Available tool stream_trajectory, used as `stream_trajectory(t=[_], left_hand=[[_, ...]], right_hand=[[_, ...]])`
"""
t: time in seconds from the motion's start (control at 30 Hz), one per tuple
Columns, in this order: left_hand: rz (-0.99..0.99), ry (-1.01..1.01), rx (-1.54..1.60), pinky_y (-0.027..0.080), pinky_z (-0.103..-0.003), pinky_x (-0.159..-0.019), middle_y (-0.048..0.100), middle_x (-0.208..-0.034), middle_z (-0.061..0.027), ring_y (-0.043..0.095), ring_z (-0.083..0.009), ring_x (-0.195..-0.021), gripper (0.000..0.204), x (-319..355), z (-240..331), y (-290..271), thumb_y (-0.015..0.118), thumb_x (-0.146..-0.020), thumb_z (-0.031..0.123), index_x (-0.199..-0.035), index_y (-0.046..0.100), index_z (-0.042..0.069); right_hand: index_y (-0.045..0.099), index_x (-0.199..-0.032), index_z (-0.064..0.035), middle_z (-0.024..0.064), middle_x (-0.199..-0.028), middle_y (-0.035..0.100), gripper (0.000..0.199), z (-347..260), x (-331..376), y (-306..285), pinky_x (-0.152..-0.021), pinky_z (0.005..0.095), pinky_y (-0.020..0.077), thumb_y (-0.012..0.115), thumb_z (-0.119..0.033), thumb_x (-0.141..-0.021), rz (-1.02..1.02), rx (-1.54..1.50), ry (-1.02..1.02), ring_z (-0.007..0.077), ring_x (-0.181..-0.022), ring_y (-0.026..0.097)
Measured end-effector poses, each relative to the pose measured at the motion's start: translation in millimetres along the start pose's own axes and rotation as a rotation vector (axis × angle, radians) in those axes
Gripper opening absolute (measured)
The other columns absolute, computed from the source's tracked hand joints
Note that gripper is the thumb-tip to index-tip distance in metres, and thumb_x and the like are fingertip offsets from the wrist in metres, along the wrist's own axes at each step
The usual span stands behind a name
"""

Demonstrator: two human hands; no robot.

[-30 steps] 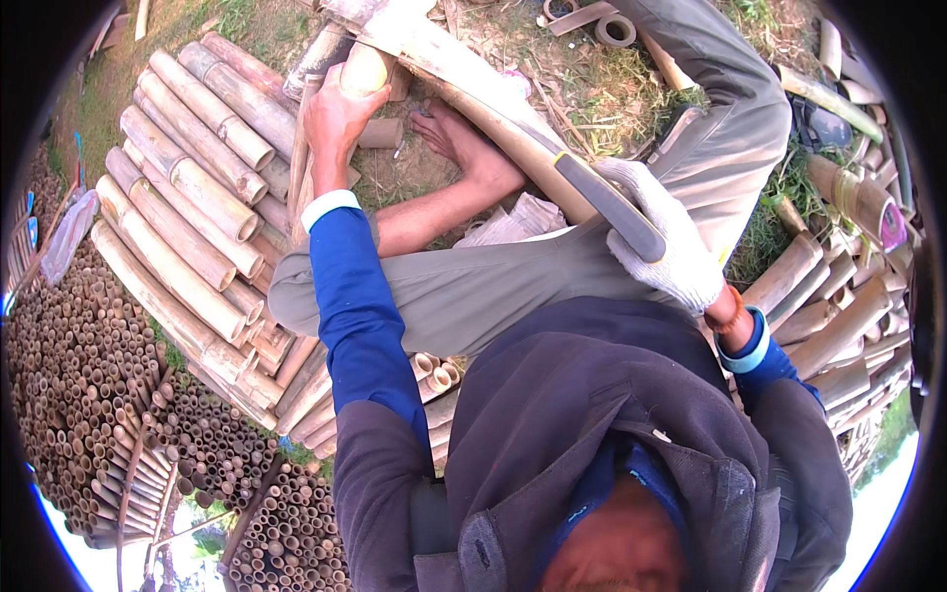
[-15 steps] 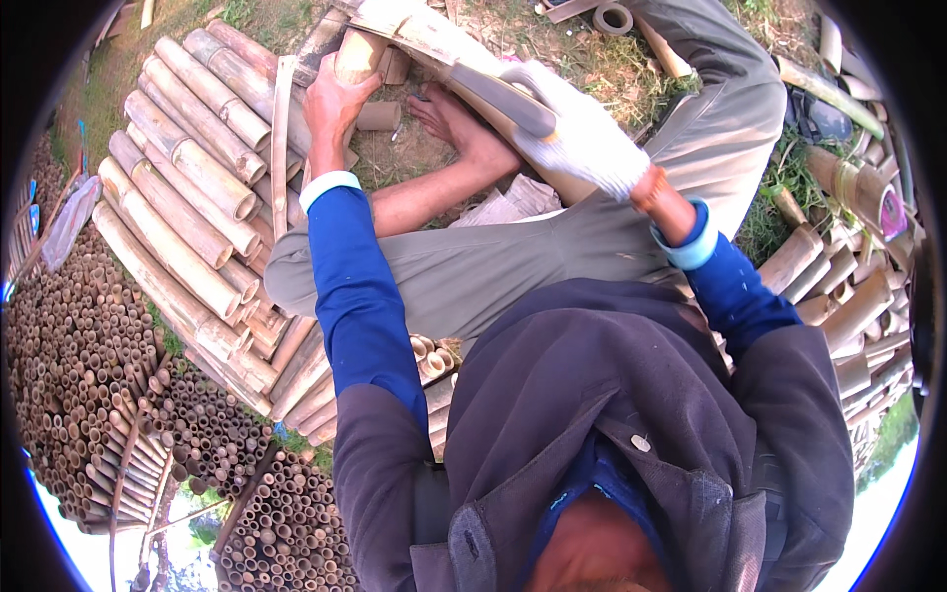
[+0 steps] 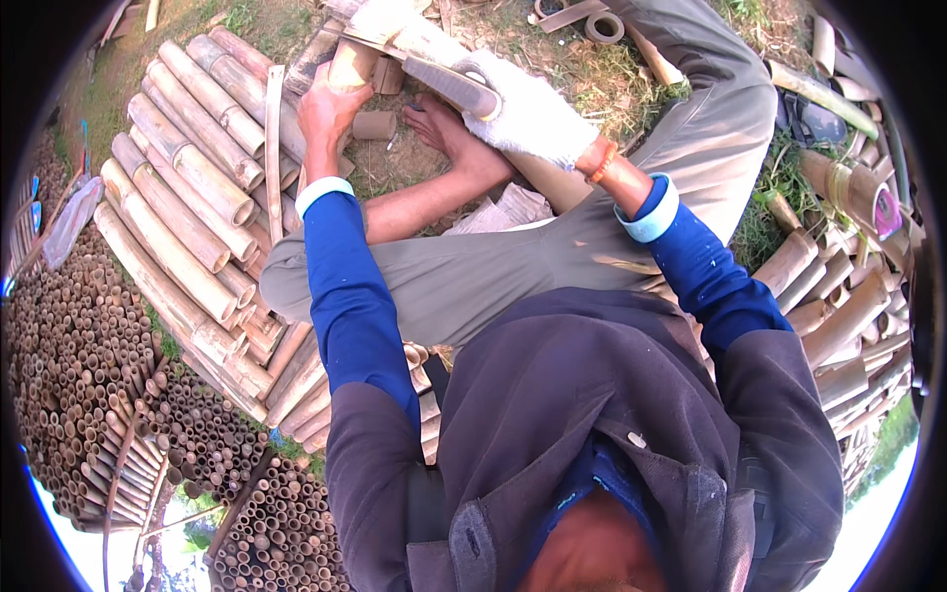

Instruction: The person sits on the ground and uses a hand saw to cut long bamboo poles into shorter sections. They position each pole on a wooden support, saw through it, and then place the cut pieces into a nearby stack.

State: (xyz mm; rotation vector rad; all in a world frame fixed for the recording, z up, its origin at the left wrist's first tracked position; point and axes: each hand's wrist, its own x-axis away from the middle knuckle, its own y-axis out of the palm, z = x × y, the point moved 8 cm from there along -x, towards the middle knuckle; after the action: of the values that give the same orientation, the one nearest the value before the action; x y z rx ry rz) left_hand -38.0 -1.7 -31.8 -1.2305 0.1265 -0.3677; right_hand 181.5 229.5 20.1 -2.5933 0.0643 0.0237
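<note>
My left hand [image 3: 330,111] is bare and grips a short upright bamboo piece [image 3: 351,63] near the top of the view. My right hand [image 3: 528,118], in a white glove, is closed around the handle of a big knife [image 3: 449,81]. The knife's broad blade reaches up and left above the bamboo piece. A small cut bamboo section [image 3: 373,125] lies on the ground just right of my left hand, beside my bare foot [image 3: 449,133].
Thick bamboo poles [image 3: 187,197] lie side by side on the left. Stacks of thin bamboo tubes [image 3: 79,375] fill the lower left. More cut bamboo [image 3: 838,296] is heaped on the right. Bamboo rings [image 3: 604,25] sit on the grass at the top.
My gloved right hand has carried the knife up and to the left, close over the bamboo piece. My left hand has kept its hold on the bamboo.
</note>
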Motion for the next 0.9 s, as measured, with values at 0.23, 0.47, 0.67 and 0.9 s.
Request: stream_trajectory(t=[0.23, 0.47, 0.67, 0.9], left_hand=[[-0.022, -0.012, 0.048, 0.059, -0.052, -0.099, 0.079, -0.119, -0.0263, 0.076, -0.0454, -0.113, 0.083, 3.2, -6.6, 6.0, 0.089, -0.073, 0.052, -0.143, 0.066, 0.014], [-0.043, -0.03, 0.028, 0.059, -0.052, -0.099, 0.08, -0.118, -0.0242, 0.076, -0.0439, -0.113, 0.083, -5.5, -7.7, 2.0, 0.091, -0.073, 0.05, -0.143, 0.065, 0.014], [0.031, 0.013, -0.053, 0.059, -0.055, -0.097, 0.08, -0.119, -0.0234, 0.075, -0.0455, -0.112, 0.082, 3.2, 1.7, 0.2, 0.092, -0.073, 0.053, -0.14, 0.065, 0.014], [-0.119, -0.052, 0.054, 0.058, -0.049, -0.102, 0.078, -0.127, -0.0218, 0.074, -0.0407, -0.12, 0.088, -0.9, -8.2, 2.0, 0.091, -0.072, 0.05, -0.147, 0.063, 0.013]], right_hand=[[0.06, -0.149, -0.0057, 0.0227, -0.137, 0.069, 0.063, -33.9, 103.5, -63.7, -0.103, 0.0452, 0.0577, 0.078, -0.009, -0.089, 0.032, 0.006, 0.03, 0.0431, -0.121, 0.07], [0.06, -0.153, -0.0055, 0.0247, -0.143, 0.067, 0.067, 7.9, 37.0, -31.4, -0.106, 0.0478, 0.0563, 0.076, -0.035, -0.095, 0.042, -0.057, -0.096, 0.0439, -0.123, 0.07], [0.058, -0.154, -0.0067, 0.0226, -0.138, 0.07, 0.067, -33.6, 70.9, -45.2, -0.104, 0.0457, 0.0574, 0.079, -0.024, -0.093, -0.038, -0.123, 0.047, 0.0422, -0.12, 0.071], [0.057, -0.151, -0.0051, 0.0219, -0.132, 0.07, 0.065, -42.5, 100.6, -69.6, -0.103, 0.0436, 0.0564, 0.077, -0.008, -0.089, -0.005, -0.117, 0.051, 0.042, -0.121, 0.071]])
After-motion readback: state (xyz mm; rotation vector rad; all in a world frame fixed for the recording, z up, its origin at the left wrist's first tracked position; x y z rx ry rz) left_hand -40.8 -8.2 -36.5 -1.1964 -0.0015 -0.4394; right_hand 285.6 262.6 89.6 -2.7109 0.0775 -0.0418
